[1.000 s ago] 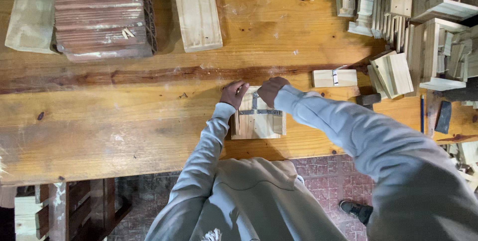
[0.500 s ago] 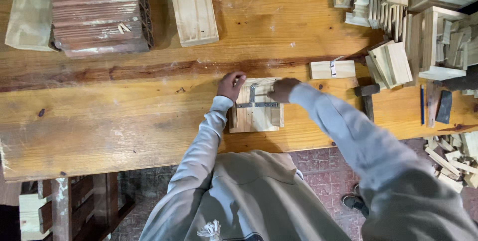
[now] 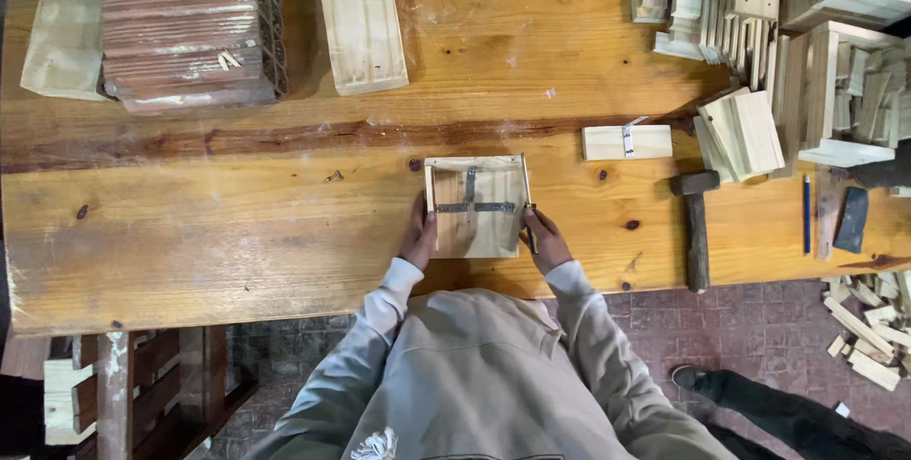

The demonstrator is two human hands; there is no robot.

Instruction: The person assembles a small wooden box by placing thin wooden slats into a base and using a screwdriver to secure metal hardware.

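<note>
A person in a beige hooded top leans over a worn wooden counter [image 3: 237, 232], both hands on a small shallow wooden box [image 3: 475, 206] lying near the counter's front edge. The left hand [image 3: 418, 237] presses against the box's left side, its grip closed on the wall with fingers curled over the rim; the right hand [image 3: 544, 240] clasps the right side the same way, and a thin dark rod-like item sits under its fingers, too small to identify. Inside the box, dark metal strips [image 3: 473, 202] form a cross over the pale floor; nothing else can be made out in it.

Just right of the box lies a short pale wood block [image 3: 626, 142] with a small metal fitting on it, and beyond that a hammer [image 3: 697, 223] rests with its handle pointing toward the counter's front edge. A fanned stack of thin wood panels [image 3: 742, 132] sits beside the hammer's head. At far right, open wooden crates [image 3: 845, 90] hold upright offcuts, with a blue pencil [image 3: 808, 213] near them. Toward the back, a flat plank [image 3: 362, 23] lies apart from a ridged reddish stack of boards [image 3: 185, 23]. Wood scraps [image 3: 868, 322] litter the tiled floor at right.
</note>
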